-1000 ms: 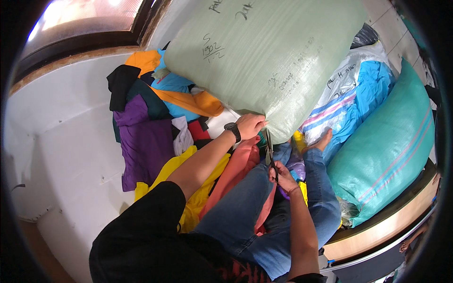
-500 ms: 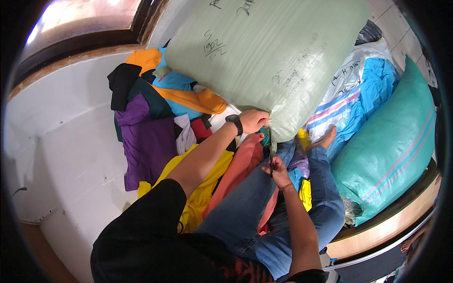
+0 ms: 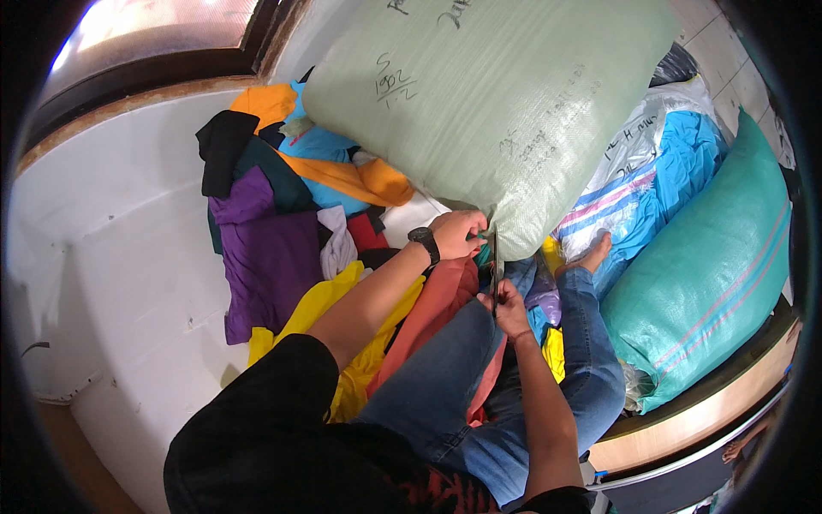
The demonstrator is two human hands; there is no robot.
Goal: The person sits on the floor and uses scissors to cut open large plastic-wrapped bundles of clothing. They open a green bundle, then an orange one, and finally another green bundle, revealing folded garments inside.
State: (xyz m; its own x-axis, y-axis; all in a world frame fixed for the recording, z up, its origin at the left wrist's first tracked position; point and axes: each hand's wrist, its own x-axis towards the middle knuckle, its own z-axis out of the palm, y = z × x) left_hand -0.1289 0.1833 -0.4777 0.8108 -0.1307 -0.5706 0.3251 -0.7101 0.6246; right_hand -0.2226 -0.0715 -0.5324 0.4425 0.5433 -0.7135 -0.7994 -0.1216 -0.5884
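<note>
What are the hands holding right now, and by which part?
Left hand: the bulging pale-green woven sack, pinched at its lower corner. Right hand: slim dark metal scissors, by the handles.

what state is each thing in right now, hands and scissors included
Pale green woven sack: bulging, looks full
Left hand: fingers closed at the sack's lower corner
Slim dark-handled scissors: raised at that corner; blade opening unclear
Right hand: closed around the scissors
Teal woven sack with pink stripes: bulging
Purple cloth: laid out, creased
Yellow cloth: crumpled
Black wristwatch: strapped on
</note>
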